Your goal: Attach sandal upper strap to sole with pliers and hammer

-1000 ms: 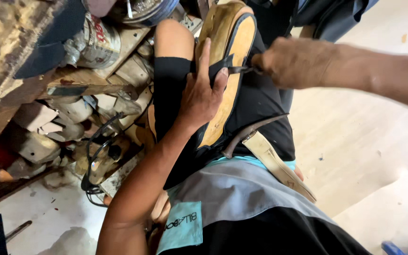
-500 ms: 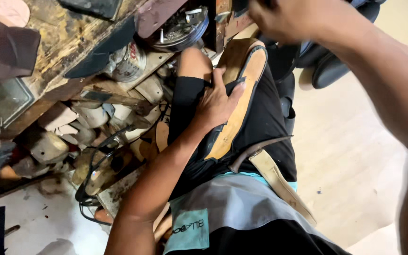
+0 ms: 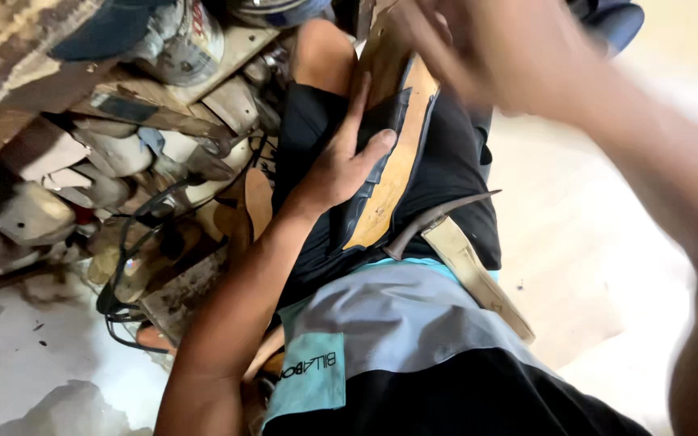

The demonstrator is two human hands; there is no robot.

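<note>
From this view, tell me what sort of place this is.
Probably a cobbler's workshop: wooden shoe lasts piled under a scarred workbench, and a tan shoe sole pressed on the lap by the left hand.
</note>
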